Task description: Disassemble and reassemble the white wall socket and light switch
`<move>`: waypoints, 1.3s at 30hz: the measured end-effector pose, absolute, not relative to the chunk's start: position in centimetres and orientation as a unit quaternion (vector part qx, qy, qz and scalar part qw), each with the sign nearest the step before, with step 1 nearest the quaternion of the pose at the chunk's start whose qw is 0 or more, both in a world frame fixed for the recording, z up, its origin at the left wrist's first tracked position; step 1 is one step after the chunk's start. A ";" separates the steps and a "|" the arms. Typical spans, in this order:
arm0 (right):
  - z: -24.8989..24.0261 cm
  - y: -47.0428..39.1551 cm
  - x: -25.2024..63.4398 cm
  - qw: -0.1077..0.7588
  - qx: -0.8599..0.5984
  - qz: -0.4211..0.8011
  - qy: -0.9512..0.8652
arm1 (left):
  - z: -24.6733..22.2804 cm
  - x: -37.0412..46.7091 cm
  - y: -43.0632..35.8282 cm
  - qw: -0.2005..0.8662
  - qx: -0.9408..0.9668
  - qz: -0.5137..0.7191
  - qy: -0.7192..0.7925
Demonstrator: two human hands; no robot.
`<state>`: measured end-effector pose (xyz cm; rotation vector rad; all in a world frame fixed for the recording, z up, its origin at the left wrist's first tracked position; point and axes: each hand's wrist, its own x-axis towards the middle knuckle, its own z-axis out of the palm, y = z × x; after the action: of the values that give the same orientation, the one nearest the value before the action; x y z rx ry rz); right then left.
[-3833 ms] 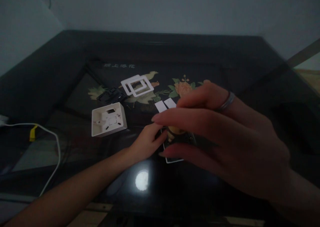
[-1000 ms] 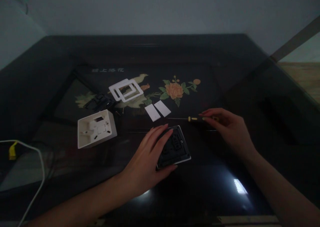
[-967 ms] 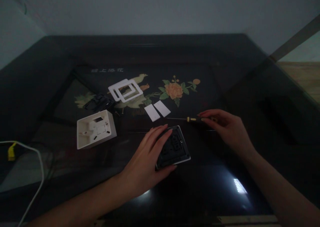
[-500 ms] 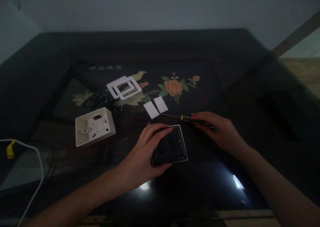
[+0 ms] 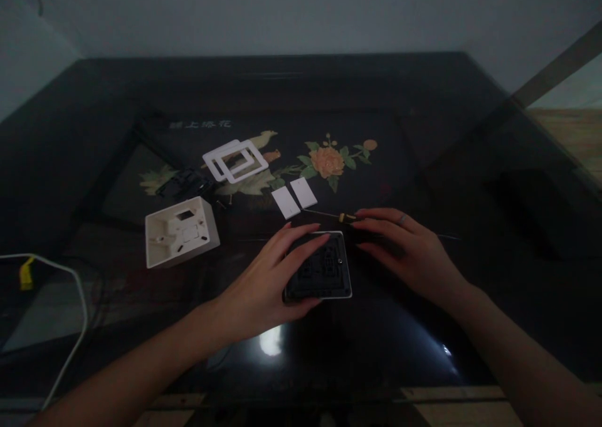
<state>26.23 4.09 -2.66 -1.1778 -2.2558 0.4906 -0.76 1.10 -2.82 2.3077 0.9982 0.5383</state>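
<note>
Palm down, left hand point(image 5: 268, 283) clasps the black plate point(image 5: 332, 274); right hand point(image 5: 414, 251) arches over a screwdriver point(image 5: 346, 218), grip unclear.

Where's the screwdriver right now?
In the head view, the screwdriver is right of centre, handle partly hidden by the right hand, shaft pointing left toward two white rectangular plates, beyond the black switch panel in the left hand.

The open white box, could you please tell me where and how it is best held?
I'd probably pinch the white box by its right wall, reaching from above right: the opening faces the camera, that wall's outer face is exposed, and a black part lies close behind the far side.
</note>
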 end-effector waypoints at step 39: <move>-2.3 2.3 23.3 0.192 -0.278 0.098 -0.936 | -2.4 -1.3 1.8 0.238 0.876 0.240 0.344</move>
<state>23.33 2.26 -2.34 -0.7811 -2.6283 0.2749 -1.31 1.78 -2.43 2.3998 0.9430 0.6570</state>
